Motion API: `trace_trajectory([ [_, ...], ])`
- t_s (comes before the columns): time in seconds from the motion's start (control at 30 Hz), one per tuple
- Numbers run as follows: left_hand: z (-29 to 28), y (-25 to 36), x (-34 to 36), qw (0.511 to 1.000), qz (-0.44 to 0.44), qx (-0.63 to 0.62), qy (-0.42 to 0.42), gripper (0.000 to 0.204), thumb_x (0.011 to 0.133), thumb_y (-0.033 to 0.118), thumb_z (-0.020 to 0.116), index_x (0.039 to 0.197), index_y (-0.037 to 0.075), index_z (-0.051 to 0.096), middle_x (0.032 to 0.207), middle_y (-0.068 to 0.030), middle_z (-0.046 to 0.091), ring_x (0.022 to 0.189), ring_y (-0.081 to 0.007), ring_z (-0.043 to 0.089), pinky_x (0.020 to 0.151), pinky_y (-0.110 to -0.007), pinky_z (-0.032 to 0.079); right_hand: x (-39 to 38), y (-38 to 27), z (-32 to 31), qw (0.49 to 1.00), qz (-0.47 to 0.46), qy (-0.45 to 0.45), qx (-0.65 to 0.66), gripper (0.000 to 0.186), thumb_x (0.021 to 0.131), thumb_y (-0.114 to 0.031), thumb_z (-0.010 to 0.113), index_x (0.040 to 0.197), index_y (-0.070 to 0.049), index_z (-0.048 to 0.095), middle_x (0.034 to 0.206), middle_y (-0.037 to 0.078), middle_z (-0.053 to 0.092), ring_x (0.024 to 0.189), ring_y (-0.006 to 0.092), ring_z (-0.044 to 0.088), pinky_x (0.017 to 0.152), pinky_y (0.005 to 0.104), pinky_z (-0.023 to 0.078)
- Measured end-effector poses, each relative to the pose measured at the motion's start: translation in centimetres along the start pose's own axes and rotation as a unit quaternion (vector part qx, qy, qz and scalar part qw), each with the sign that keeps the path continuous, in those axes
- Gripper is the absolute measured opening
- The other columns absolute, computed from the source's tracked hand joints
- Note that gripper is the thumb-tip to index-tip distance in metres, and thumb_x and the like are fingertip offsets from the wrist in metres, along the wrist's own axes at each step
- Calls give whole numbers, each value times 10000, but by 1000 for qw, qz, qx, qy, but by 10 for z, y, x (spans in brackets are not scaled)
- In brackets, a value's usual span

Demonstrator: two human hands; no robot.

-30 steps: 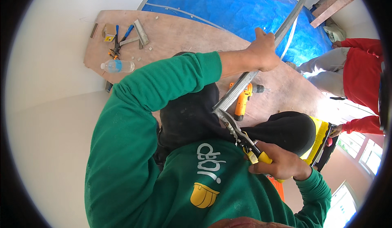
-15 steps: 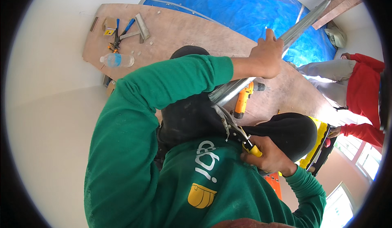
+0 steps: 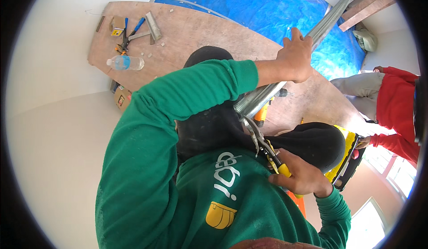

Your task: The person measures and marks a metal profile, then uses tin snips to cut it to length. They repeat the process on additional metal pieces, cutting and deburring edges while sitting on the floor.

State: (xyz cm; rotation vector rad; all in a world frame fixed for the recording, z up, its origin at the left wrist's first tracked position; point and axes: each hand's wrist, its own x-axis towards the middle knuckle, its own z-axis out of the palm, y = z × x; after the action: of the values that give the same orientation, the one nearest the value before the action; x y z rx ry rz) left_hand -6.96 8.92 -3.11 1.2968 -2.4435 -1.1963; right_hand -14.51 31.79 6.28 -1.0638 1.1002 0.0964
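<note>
Plywood board [image 3: 214, 30] spreads under & L of L grip [image 3: 296, 55]; blue tarp [image 3: 249, 8] beyond it, white wall [image 3: 53, 61] far L. L grip clamped on metal channel [image 3: 332, 19], which slants down to snips [image 3: 270, 151] at its near end; R grip [image 3: 303, 173] closed round snips' handles. Orange drill [image 3: 262, 114] part-hidden below channel. Containers: clear btl [image 3: 127, 63] w/ blue label, sm. cardboard box [image 3: 117, 24] well L of L grip; yellow/blk toolbox [image 3: 342, 157] near R grip, to its R, co-worker's hand [image 3: 363, 142] at it.

Pale wall [image 3: 53, 66] at left; blue floor sheeting [image 3: 254, 10] beyond plywood panel [image 3: 200, 28]; bright window [image 3: 368, 224] lower right.
</note>
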Motion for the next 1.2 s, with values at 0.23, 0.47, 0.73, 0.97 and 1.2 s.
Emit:
trace_trajectory([
  [0.23, -2, -5, -4, 997, -16, -44, -55, 724, 782, -34, 788, 1449, -57, 507, 1491, -255, 354, 1317, -484, 541, 1034, -511, 607, 19, 11, 12, 996, -74, 38, 13, 745, 965, -404, 705, 1470, 106, 502, 1320, 316, 628, 1282, 463, 611, 1115, 501, 469],
  [0.47, -2, -4, -8, 999, 24, 0, -32, 619, 827, 34, 720, 1416, -30, 541, 1469, -250, 401, 1285, -466, 533, 1029, -544, 575, 32, 17, 18, 997, -69, 33, 22, 535, 924, -308, 714, 1290, 60, 584, 1124, 311, 680, 1105, 460, 664, 991, 521, 512],
  [0.73, -5, -16, 18, 993, 68, 94, 29, 610, 836, 42, 730, 1421, 9, 560, 1440, -231, 439, 1268, -435, 546, 999, -518, 603, 27, 19, 20, 990, -16, 67, 127, 371, 899, -217, 750, 1177, -11, 614, 969, 170, 640, 948, 269, 626, 894, 429, 515],
  [0.97, -57, -61, 65, 975, 35, -188, -111, 698, 827, 32, 731, 1489, -42, 524, 1170, -238, 614, 1002, -292, 686, 796, -394, 618, -44, 9, -18, 926, 39, 153, 343, 633, 843, -143, 847, 1422, -5, 630, 1190, 60, 692, 1108, 209, 663, 1028, 344, 514],
  [1.2, -103, -95, 75, 884, -26, -418, -205, 815, 788, -59, 694, 1560, -57, 435, 1220, -281, 701, 1035, -249, 768, 788, -330, 667, -97, 76, -45, 796, -134, 473, 353, 709, 759, -319, 801, 1377, -25, 616, 1048, 55, 650, 974, 189, 660, 913, 310, 518],
])
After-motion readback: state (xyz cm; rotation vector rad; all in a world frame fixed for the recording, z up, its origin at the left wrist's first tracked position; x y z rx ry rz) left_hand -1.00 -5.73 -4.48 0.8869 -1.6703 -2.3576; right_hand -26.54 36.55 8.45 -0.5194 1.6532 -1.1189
